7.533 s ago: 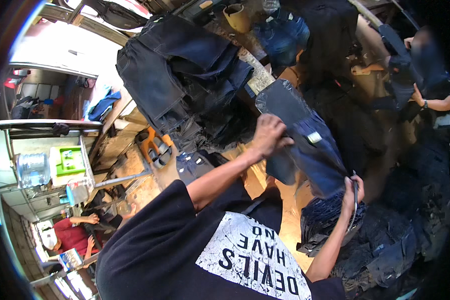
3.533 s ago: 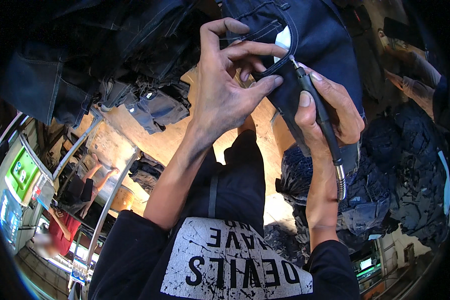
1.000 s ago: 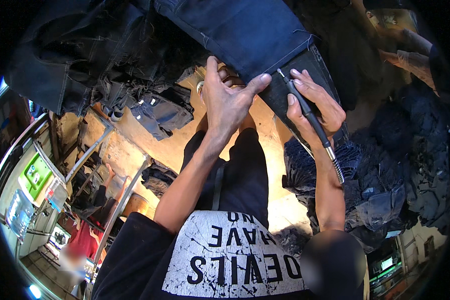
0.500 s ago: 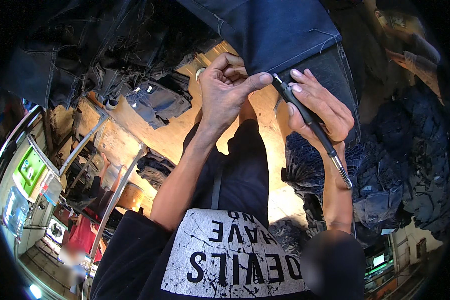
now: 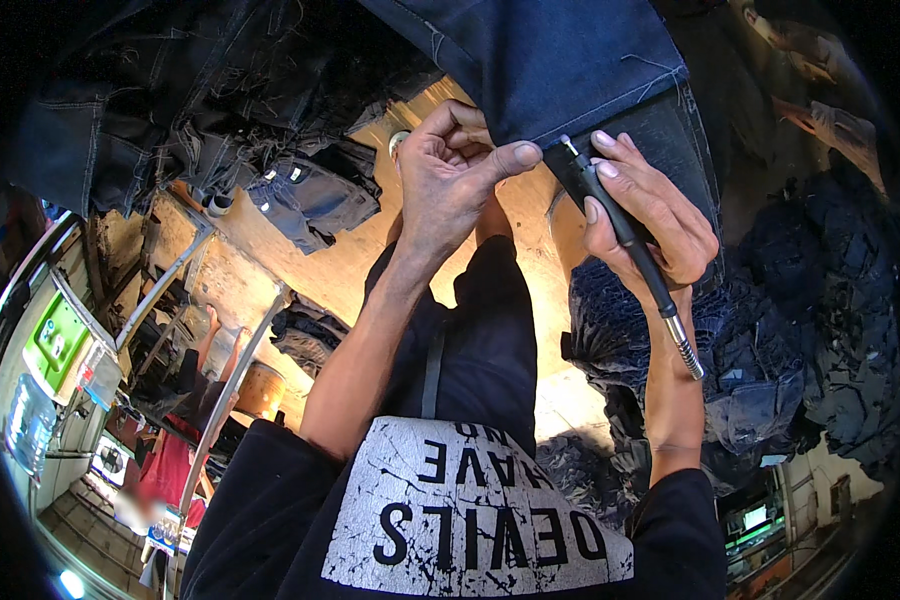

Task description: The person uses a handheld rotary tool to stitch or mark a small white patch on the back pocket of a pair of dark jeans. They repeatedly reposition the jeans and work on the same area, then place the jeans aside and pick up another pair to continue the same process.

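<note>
A dark blue denim garment [image 5: 580,60] with a stitched hem and loose thread ends hangs at the top centre. My left hand [image 5: 448,170] is closed on its lower left corner, the thumb pressed to the hem and the curled fingers partly behind the cloth. In my right hand [image 5: 660,215] is a slim black rotary tool handpiece [image 5: 625,230], gripped like a pen, with a metal spring collar at its back end. Its small pale tip lies close by the hem edge, just right of my left thumb; whether it touches the cloth I cannot tell. A dark flat surface [image 5: 680,150] lies behind the hem.
Dark denim pieces [image 5: 170,100] hang or lie at the upper left, and a heap of denim [image 5: 760,300] fills the right. Below are a lit floor [image 5: 370,240] with jeans on it, metal rails [image 5: 235,385], and another person in red [image 5: 165,465] at lower left.
My right hand and the rotary tool have shifted slightly right and up along the hem, away from my left thumb. The left hand keeps its hold, nearly unmoved.
</note>
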The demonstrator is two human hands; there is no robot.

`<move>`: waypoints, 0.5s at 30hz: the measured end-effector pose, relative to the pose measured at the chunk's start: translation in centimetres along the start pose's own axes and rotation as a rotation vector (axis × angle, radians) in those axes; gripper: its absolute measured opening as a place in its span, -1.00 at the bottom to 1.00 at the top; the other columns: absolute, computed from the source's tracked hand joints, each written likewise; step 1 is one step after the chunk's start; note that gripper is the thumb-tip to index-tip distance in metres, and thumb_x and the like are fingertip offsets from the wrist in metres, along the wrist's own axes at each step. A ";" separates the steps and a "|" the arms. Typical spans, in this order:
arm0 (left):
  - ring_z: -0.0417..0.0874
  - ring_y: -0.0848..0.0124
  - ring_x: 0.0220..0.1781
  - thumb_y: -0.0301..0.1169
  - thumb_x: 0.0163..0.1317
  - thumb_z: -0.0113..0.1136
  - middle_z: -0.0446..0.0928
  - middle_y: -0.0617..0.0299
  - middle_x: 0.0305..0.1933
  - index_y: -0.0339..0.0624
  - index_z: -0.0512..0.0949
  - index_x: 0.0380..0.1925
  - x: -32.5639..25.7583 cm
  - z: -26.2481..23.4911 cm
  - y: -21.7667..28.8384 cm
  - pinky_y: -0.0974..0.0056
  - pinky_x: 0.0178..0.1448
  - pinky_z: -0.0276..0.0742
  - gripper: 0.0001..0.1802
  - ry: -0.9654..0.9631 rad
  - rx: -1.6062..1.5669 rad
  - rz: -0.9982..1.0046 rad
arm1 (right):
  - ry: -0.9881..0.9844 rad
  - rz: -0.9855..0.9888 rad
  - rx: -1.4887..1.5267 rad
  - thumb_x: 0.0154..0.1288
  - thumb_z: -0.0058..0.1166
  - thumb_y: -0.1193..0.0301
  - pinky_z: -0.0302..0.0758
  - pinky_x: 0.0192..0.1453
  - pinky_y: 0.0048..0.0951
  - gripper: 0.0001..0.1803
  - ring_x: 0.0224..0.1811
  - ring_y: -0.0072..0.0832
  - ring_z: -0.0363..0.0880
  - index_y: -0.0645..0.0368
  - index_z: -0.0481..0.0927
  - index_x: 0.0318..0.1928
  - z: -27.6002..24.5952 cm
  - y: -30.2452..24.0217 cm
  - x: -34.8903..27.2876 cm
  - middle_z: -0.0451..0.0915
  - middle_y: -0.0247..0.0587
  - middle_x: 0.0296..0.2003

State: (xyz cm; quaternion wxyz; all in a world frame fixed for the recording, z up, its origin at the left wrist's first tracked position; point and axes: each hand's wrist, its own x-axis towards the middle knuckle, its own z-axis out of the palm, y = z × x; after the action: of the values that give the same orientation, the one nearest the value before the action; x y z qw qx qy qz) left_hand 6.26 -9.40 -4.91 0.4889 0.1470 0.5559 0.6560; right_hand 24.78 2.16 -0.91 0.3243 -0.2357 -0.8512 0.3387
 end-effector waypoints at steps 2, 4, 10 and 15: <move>0.80 0.52 -0.20 -0.58 0.23 0.61 0.80 0.06 -0.20 -0.33 0.62 -0.11 0.0 -0.1 -0.2 0.41 -0.04 0.75 -0.67 -0.004 0.009 0.005 | 0.007 0.004 -0.004 0.13 0.48 0.54 0.75 0.31 -0.02 -0.69 0.11 -0.07 0.85 0.33 0.82 -0.07 0.0 0.0 0.0 0.84 0.10 -0.10; 0.79 0.54 -0.23 -0.57 0.23 0.62 0.80 0.07 -0.20 -0.32 0.62 -0.12 0.1 -0.2 -0.3 0.43 -0.08 0.72 -0.67 -0.004 0.007 0.004 | 0.011 0.011 -0.005 0.12 0.48 0.55 0.75 0.31 -0.02 -0.68 0.11 -0.06 0.85 0.33 0.82 -0.07 0.0 0.0 0.0 0.84 0.12 -0.10; 0.79 0.53 -0.23 -0.50 0.22 0.65 0.80 0.10 -0.20 -0.30 0.64 -0.11 0.2 -0.6 -1.1 0.40 -0.07 0.72 -0.65 -0.008 -0.027 -0.001 | 0.014 0.030 -0.018 0.10 0.48 0.57 0.75 0.30 -0.02 -0.68 0.10 -0.04 0.85 0.33 0.80 -0.08 -0.2 -0.1 0.0 0.83 0.15 -0.10; 0.81 0.49 -0.19 -0.45 0.21 0.66 0.80 0.10 -0.18 -0.29 0.65 -0.11 0.4 -1.1 -1.6 0.37 0.01 0.75 -0.64 -0.019 0.030 0.035 | 0.016 0.030 -0.029 0.10 0.47 0.57 0.75 0.30 -0.01 -0.67 0.10 -0.03 0.85 0.33 0.80 -0.06 -0.3 0.1 -0.1 0.83 0.14 -0.09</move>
State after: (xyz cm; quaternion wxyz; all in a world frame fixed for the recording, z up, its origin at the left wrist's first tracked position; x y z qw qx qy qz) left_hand 6.04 -9.90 -6.79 0.4801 0.1704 0.5585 0.6546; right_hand 25.03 2.27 -0.83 0.3223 -0.2559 -0.8498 0.3294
